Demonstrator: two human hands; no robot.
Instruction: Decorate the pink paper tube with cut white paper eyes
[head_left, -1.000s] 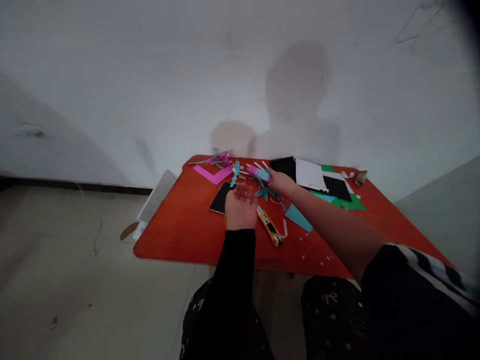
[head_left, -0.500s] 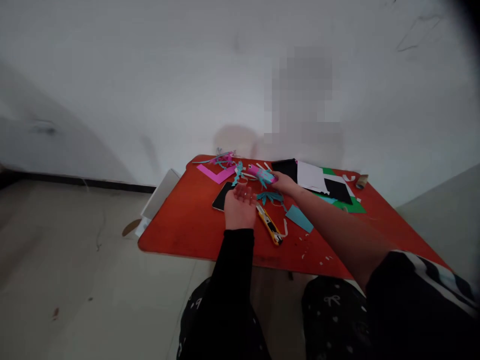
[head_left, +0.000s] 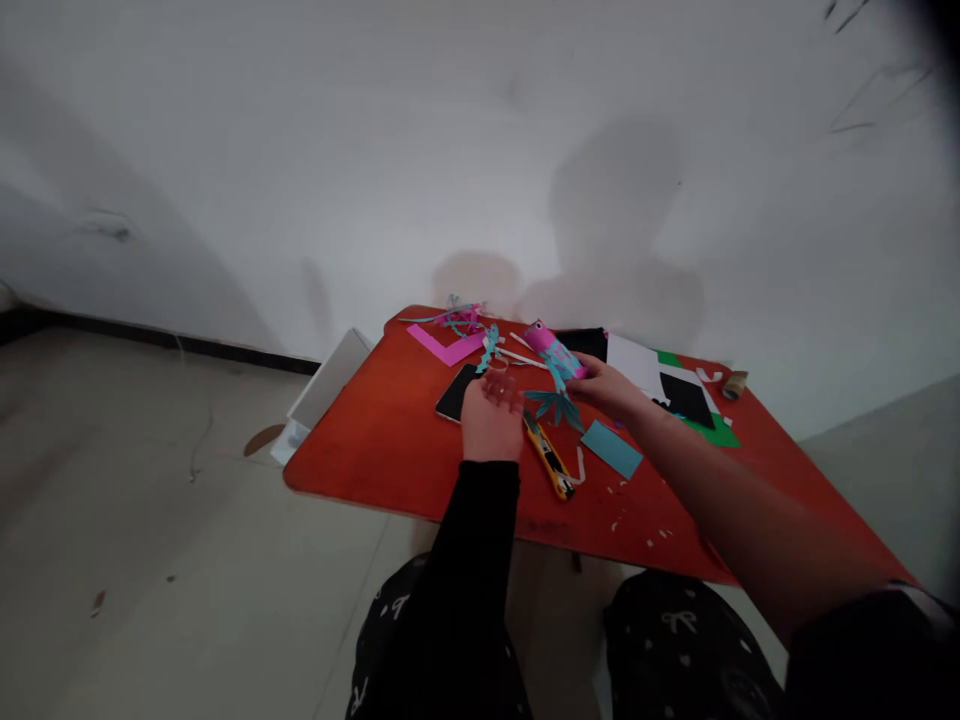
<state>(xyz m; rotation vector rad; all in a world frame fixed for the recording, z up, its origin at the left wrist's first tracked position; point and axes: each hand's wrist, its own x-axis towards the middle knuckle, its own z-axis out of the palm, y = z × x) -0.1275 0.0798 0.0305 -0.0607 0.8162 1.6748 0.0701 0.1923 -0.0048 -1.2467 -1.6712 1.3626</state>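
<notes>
My right hand is closed around a pink and teal paper-roll figure with teal paper strips hanging from it, held a little above the red table. My left hand hovers palm up beside it with its fingers loosely apart and nothing in it. A yellow utility knife lies on the table just right of my left hand. A black phone lies just beyond that hand.
A pink paper L-shape and tangled paper strips lie at the table's far left. Black, white and green sheets sit at the far right, a teal paper piece nearer. A white box rests on the floor by the table.
My right hand has lifted the paper figure and drawn it right and nearer to me. The left hand has stayed about where it was. The view has shifted slightly.
</notes>
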